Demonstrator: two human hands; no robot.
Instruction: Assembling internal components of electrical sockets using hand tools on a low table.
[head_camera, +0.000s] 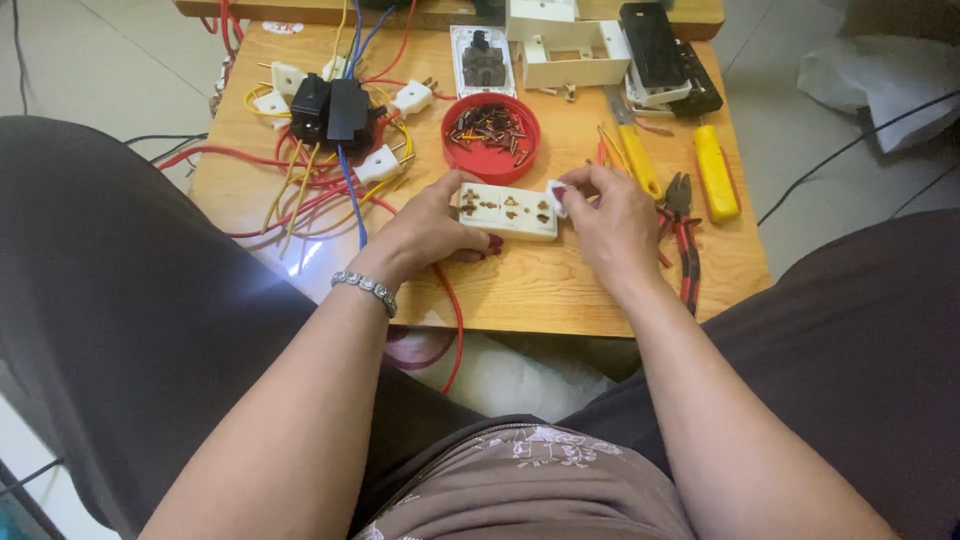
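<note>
Socket strip (507, 211) between hands | left hand (430, 226) grips its left end | right hand (610, 222) pinches right end

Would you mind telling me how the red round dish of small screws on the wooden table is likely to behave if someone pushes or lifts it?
The red dish looks shallow and flat-bottomed, so it would probably slide rather than tip. The loose screws inside would likely rattle and shift, perhaps spilling over the low rim if jolted. It seems thin plastic, so probably light.

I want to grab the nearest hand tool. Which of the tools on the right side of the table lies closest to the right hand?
The red-handled pliers, lying right beside the right hand. The yellow screwdriver and the yellow utility knife lie farther back on the wooden table.
</note>
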